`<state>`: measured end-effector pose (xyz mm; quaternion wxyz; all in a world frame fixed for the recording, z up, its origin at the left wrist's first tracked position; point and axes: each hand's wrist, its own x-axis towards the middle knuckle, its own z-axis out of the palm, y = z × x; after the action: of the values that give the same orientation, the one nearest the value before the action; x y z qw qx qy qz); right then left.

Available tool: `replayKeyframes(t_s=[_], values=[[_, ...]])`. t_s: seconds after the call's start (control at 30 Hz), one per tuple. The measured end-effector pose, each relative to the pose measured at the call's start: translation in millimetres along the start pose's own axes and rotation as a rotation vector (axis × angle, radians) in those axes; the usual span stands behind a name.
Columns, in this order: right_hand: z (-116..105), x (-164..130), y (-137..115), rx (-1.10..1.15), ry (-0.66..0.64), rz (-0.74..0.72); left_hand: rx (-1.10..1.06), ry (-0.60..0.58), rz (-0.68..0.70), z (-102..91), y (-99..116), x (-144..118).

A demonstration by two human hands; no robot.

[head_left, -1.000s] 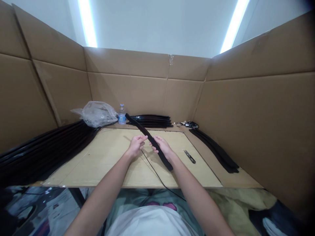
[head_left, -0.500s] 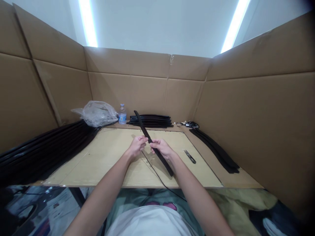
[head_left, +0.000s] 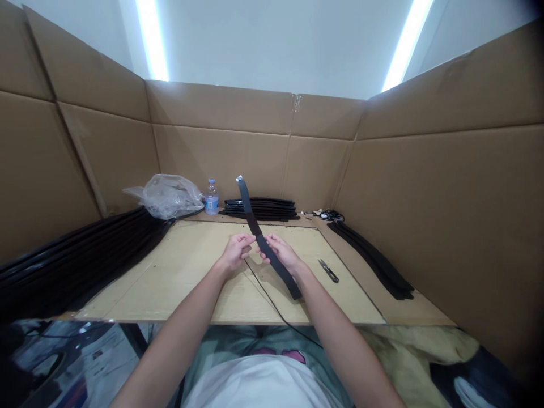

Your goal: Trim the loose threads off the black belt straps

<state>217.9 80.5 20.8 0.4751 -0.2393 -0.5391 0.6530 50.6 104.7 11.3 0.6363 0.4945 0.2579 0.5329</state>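
A long black strip (head_left: 277,265), which looks like fabric or a soft sleeve, is held at a slant above the table with its far end raised. My right hand (head_left: 281,252) is closed around its right edge near the middle, thumb on top. My left hand (head_left: 238,250) is pinched at the strip's left edge, fingertips touching or almost touching it. A thin black cord (head_left: 268,297) comes out from under the left fingers and runs down over the table edge towards my lap; its upper end is hidden. The strip's far tip (head_left: 239,178) shows a small whitish patch.
Black thread snips (head_left: 328,271) lie right of my hands. Long black strips (head_left: 85,255) pile at left, more stack (head_left: 261,208) at the back, and a few (head_left: 372,260) lie at right. A plastic bag (head_left: 170,195) and water bottle (head_left: 211,197) stand at back left. Cardboard walls (head_left: 221,107) surround the table.
The strip has turned about its length, so its broader, greyer face shows now and its far end stands higher. Both hands stay in nearly the same place; the right fingers have shifted on the strip.
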Motion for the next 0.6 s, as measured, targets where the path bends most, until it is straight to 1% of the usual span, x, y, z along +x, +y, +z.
replayKeyframes(t_s=[0.3, 0.4, 0.6], values=[[-0.7, 4.0, 2.8, 0.006, 0.101, -0.009, 0.030, 0.072, 0.006, 1.1, -5.0, 3.2], [-0.5, 3.5, 5.3, -0.014, 0.119, -0.004, 0.044, 0.062, -0.001, 2.1, -6.2, 2.8], [2.1, 0.8, 6.2, -0.057, 0.104, 0.006, 0.052, 0.031, -0.006, 3.1, -4.2, 1.7]])
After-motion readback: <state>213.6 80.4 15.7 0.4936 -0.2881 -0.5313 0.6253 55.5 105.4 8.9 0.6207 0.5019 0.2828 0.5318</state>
